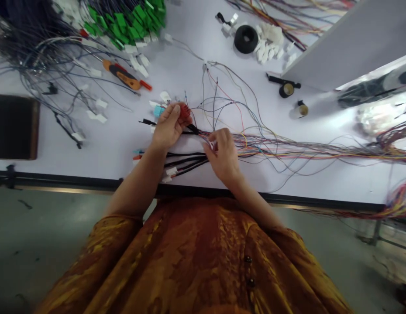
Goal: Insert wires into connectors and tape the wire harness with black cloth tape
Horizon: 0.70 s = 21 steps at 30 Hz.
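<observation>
The person's left hand [168,126] is holding one red, round plastic plug with little holes [185,112], its fingers closing around the side. The right hand [225,159] is bending its fingers with a narrow gap, right beside a long bundle of thin, many-coloured wires [281,143]. I cannot tell whether they are pinching one.

The bundle is looking part done to me. Near the fingers, some wires are wearing black covers [190,165], and a few are ending in small plugs. Other thin wires are lying loose above the right fingers, looking not yet gathered in. I am not managing to count the wires, because they are crossing too much.

Just left of the left fingers, one light blue plastic plug [158,110] is lying. Farther up and left, one orange and black screwdriver [122,77] is resting. Beyond it, a heap of green plastic plugs [134,19] is sitting, too many to count. Far up and right of the fingers, one thick black tape roll [239,42] is lying. Far left, one dark, flat phone-like thing [15,127] is resting.
</observation>
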Each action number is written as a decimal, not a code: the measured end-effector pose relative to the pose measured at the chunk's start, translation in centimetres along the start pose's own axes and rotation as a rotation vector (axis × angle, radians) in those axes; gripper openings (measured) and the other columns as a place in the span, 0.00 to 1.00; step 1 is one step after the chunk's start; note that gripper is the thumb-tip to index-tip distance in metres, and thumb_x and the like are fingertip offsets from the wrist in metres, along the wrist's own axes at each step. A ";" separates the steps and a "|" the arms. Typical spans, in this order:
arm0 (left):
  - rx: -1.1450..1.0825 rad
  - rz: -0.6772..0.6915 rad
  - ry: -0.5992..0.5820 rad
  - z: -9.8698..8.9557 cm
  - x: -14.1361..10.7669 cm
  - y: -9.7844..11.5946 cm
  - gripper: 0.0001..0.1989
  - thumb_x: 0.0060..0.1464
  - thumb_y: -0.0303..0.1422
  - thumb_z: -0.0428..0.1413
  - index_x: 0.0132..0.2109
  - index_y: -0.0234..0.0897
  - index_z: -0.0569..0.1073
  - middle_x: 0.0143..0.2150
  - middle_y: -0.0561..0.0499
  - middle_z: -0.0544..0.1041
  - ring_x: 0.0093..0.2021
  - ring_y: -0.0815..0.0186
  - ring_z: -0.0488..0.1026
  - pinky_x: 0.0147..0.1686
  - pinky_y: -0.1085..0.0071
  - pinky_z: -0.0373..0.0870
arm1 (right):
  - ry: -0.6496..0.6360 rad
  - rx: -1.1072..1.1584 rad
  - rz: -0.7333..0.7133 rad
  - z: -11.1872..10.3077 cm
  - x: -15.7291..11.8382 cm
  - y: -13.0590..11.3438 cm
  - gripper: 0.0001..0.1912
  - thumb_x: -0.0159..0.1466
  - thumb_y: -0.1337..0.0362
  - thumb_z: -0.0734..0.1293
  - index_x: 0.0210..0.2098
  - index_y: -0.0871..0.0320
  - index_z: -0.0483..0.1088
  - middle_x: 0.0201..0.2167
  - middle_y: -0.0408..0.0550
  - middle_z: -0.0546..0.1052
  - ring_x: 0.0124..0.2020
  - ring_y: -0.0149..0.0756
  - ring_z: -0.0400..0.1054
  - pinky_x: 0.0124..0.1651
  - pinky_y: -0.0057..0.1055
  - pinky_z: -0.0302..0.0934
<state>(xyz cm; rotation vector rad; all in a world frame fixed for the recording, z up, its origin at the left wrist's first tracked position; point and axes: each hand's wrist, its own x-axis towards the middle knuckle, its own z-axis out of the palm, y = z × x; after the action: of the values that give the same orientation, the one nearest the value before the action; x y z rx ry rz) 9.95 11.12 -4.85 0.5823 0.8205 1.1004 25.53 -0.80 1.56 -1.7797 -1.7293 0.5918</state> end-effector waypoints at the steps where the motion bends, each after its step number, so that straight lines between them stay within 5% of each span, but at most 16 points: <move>1: -0.011 -0.001 0.001 0.0 0.1 0.0 0.06 0.68 0.33 0.54 0.42 0.39 0.75 0.33 0.54 0.79 0.31 0.72 0.78 0.40 0.71 0.76 | 0.020 -0.038 0.064 -0.4 -0.1 0.7 0.07 0.68 0.61 0.66 0.36 0.54 0.63 0.40 0.48 0.71 0.36 0.36 0.66 0.39 0.35 0.63; 7: 0.006 0.002 -0.004 -0.6 0.6 -0.3 0.07 0.63 0.38 0.60 0.43 0.40 0.76 0.34 0.52 0.80 0.36 0.67 0.81 0.42 0.72 0.78 | -0.033 0.121 0.196 -0.1 0.3 3.3 0.10 0.64 0.61 0.68 0.35 0.54 0.62 0.31 0.40 0.73 0.25 0.29 0.60 0.35 0.31 0.56; 12: 0.030 0.036 -0.017 -0.9 0.7 -0.7 0.07 0.62 0.40 0.61 0.42 0.42 0.77 0.34 0.52 0.81 0.35 0.67 0.80 0.41 0.70 0.78 | -0.038 0.323 0.050 0.3 2.4 0.6 0.05 0.66 0.62 0.65 0.37 0.54 0.62 0.29 0.39 0.71 0.28 0.29 0.63 0.36 0.30 0.59; 17: 0.037 0.058 0.006 -0.8 0.5 -0.5 0.07 0.66 0.37 0.58 0.43 0.40 0.78 0.36 0.50 0.80 0.38 0.67 0.79 0.40 0.72 0.75 | -0.270 0.448 -0.056 -0.5 4.8 -2.7 0.04 0.68 0.63 0.61 0.36 0.53 0.61 0.28 0.40 0.73 0.27 0.29 0.68 0.36 0.30 0.63; 21: -0.017 0.013 -0.016 -0.5 0.3 -0.2 0.09 0.68 0.35 0.54 0.42 0.38 0.78 0.34 0.50 0.80 0.34 0.70 0.78 0.35 0.75 0.75 | -0.213 0.470 -0.079 -1.1 7.0 -3.5 0.01 0.68 0.65 0.61 0.38 0.54 0.62 0.31 0.42 0.76 0.29 0.29 0.70 0.37 0.29 0.64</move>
<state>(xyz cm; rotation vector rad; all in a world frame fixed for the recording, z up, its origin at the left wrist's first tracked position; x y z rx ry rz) 9.74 11.32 -5.37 0.5820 0.7940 1.1120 24.12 6.05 5.26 -1.3526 -1.6154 1.0841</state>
